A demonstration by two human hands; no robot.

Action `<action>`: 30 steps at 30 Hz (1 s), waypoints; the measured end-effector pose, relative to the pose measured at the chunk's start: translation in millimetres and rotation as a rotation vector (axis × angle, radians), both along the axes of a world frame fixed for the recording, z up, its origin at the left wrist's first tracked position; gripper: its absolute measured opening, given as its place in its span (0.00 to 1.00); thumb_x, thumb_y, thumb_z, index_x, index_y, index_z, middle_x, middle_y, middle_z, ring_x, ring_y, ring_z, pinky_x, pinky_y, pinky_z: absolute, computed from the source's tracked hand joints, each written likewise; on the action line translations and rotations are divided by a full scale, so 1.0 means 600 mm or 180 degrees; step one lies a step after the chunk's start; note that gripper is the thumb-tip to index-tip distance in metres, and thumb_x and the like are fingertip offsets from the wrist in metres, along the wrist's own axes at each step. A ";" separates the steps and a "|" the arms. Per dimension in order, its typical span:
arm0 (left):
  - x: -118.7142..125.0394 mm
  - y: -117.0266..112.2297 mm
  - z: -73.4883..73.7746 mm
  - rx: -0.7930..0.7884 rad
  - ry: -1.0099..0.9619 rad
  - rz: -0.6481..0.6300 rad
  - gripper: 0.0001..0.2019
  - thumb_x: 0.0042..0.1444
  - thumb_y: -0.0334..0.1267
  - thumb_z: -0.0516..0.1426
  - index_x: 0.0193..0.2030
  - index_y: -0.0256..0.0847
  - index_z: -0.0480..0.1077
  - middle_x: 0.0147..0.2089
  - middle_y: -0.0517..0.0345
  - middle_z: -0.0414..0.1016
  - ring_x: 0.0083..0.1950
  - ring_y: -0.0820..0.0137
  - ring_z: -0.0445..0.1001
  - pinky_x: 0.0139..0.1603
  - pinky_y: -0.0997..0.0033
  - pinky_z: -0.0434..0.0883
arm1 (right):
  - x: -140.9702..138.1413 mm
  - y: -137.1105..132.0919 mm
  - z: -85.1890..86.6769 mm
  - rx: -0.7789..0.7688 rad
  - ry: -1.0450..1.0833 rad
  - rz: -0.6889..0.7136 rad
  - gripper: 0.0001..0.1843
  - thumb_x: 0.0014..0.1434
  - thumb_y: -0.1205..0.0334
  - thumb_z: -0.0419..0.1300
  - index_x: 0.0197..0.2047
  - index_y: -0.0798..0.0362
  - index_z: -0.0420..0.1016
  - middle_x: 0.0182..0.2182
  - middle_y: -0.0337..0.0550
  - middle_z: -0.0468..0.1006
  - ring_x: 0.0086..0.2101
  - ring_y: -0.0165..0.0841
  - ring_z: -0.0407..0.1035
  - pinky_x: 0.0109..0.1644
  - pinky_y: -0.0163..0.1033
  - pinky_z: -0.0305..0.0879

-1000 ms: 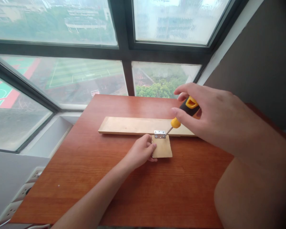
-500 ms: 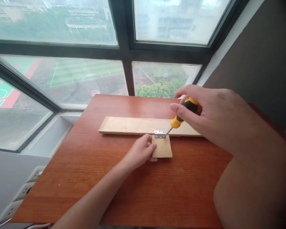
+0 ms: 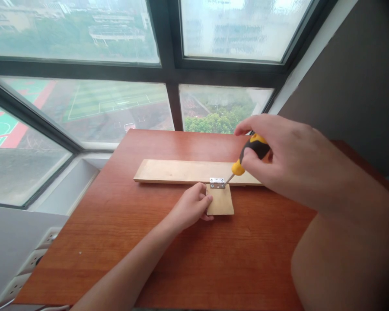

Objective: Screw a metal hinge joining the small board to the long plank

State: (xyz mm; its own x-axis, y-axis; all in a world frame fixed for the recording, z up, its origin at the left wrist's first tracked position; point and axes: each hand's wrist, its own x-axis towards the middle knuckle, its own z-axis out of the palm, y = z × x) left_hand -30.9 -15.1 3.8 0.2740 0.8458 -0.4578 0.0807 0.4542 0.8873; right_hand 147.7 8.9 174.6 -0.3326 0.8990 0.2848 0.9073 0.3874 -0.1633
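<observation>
My right hand [image 3: 288, 157] is wrapped round a yellow and black screwdriver [image 3: 251, 154]. Its metal tip rests on the right end of a small silver hinge [image 3: 217, 182]. The hinge lies across the joint between a long pale wooden board [image 3: 181, 171] and a small square wooden block [image 3: 221, 203]. My left hand [image 3: 189, 207] grips the left edge of the block, fingers curled against it, holding it flat on the reddish-brown table [image 3: 132, 242].
The table stands against a large window with dark frames [image 3: 171, 69]. A grey wall [image 3: 359, 77] runs along the right. A white power strip [image 3: 26, 268] lies below the table's left edge.
My right fingers have shifted round the screwdriver handle, which has turned a little. The tip stays on the hinge. My left hand and the wood have not moved.
</observation>
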 end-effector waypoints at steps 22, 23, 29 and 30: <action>-0.001 0.000 -0.005 0.0115 0.0063 -0.0113 0.09 0.61 0.39 0.55 0.44 0.38 0.61 0.27 0.62 0.71 0.22 0.71 0.77 0.21 0.78 0.73 | -0.007 0.018 -0.006 0.0202 -0.0015 -0.0450 0.12 0.60 0.48 0.53 0.35 0.47 0.69 0.26 0.42 0.75 0.28 0.39 0.68 0.30 0.43 0.58; -0.001 0.000 -0.006 0.0127 0.0064 -0.0113 0.09 0.61 0.39 0.55 0.44 0.38 0.61 0.27 0.62 0.71 0.22 0.71 0.77 0.21 0.78 0.73 | -0.007 0.018 -0.005 0.0202 0.0022 -0.0406 0.10 0.60 0.51 0.52 0.35 0.47 0.69 0.27 0.43 0.76 0.29 0.40 0.69 0.31 0.43 0.59; -0.001 -0.002 -0.007 0.0173 0.0027 -0.0100 0.09 0.60 0.39 0.55 0.43 0.39 0.61 0.26 0.62 0.71 0.22 0.71 0.77 0.20 0.78 0.72 | -0.001 -0.002 0.006 -0.0085 0.0319 0.0380 0.14 0.56 0.62 0.55 0.47 0.46 0.68 0.48 0.46 0.76 0.42 0.42 0.71 0.39 0.42 0.65; -0.001 -0.002 -0.007 0.0190 0.0024 -0.0095 0.09 0.60 0.39 0.56 0.42 0.39 0.61 0.26 0.62 0.71 0.22 0.71 0.77 0.20 0.78 0.72 | 0.000 -0.003 0.006 -0.0055 0.0231 0.0274 0.13 0.56 0.59 0.56 0.46 0.46 0.68 0.46 0.46 0.77 0.41 0.42 0.71 0.37 0.43 0.64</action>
State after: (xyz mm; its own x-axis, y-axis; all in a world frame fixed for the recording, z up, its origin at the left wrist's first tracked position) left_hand -31.3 -16.2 -0.3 0.2962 0.8631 -0.4090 0.1002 0.3978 0.9120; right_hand 147.5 6.9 178.3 -0.3878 0.8731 0.2955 0.8564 0.4598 -0.2346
